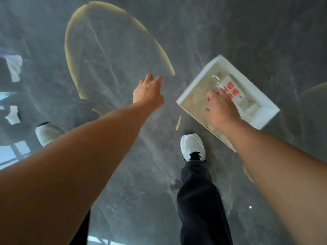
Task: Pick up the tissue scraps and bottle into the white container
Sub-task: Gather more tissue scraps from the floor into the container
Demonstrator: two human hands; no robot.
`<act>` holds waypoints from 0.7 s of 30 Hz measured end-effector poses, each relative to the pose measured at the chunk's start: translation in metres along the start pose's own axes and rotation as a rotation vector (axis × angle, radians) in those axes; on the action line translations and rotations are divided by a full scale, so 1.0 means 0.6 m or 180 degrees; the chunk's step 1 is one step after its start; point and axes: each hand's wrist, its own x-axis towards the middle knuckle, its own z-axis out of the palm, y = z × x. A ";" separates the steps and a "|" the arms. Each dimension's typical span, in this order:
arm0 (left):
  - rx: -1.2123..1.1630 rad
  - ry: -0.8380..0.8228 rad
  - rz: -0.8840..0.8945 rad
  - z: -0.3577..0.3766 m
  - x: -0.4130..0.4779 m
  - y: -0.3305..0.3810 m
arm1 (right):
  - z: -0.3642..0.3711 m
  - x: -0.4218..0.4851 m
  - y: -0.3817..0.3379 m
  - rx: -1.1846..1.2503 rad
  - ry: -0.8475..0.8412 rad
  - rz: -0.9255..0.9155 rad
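Note:
The white container (pixel 266 118) sits on the floor at the right. Inside it lies a clear bottle (pixel 230 87) with a red and white label, and white crumpled tissue (pixel 249 110) is beside it. My right hand (pixel 221 110) hovers over the container with fingers spread and fingertips at the bottle's label, not wrapped around it. To the left of the container, my left hand (pixel 147 92) reaches out over the bare floor with its fingers loosely apart and nothing in it. A tiny white speck (pixel 250 207) lies on the floor at the lower right.
The floor is glossy grey marble with a yellow oval ring (pixel 70 32) inlaid ahead. My white shoe (pixel 192 145) is planted just below the container, and the other shoe (pixel 47 132) shows at the left. Bright window reflections (pixel 14 68) show along the left edge.

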 end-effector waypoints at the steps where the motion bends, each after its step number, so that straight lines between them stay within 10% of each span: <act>1: -0.0006 0.0003 -0.0052 -0.018 0.006 -0.044 | 0.000 0.013 -0.049 -0.0055 0.0022 -0.0058; 15: -0.0652 0.0180 -0.1689 -0.187 -0.074 -0.883 | 0.274 0.192 -1.010 -0.0495 -0.0449 -0.1551; 21: -0.0954 0.0265 -0.2306 -0.122 -0.085 -1.077 | 0.397 0.262 -1.211 -0.1112 -0.0274 -0.2096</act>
